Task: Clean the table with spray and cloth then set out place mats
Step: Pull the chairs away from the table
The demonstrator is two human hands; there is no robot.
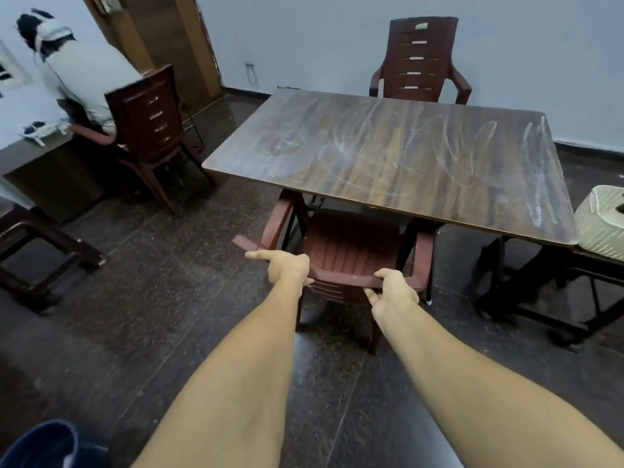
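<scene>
- The left hand grips the left end of the top rail of a reddish-brown plastic chair; most of its fingers curl over the rail, while the index finger sticks out straight to the left.
- The right hand grips the same rail further right, with the fingers hooked over the top edge and the thumb pressed underneath, pinching the rail.
- The chair faces the tabletop, and its seat and armrests are tucked partly under the near edge.
- The tabletop is a dark wood-grain rectangle marked with pale, looping smears, heaviest along its right side; nothing stands on it.
- No spray, cloth or place mats can be made out anywhere in view.
- A second chair of the same kind stands at the far side of the tabletop, against the pale wall.
- At the right edge, just beside the tabletop's corner, sits a pale green ribbed basket on a lower surface; something dark shows at its rim, but what it holds cannot be told.
- At the left, a person in a light shirt sits on a third chair with their back turned.
- A dark blue rounded container shows in the bottom-left corner on the speckled floor; its contents are hidden.
</scene>
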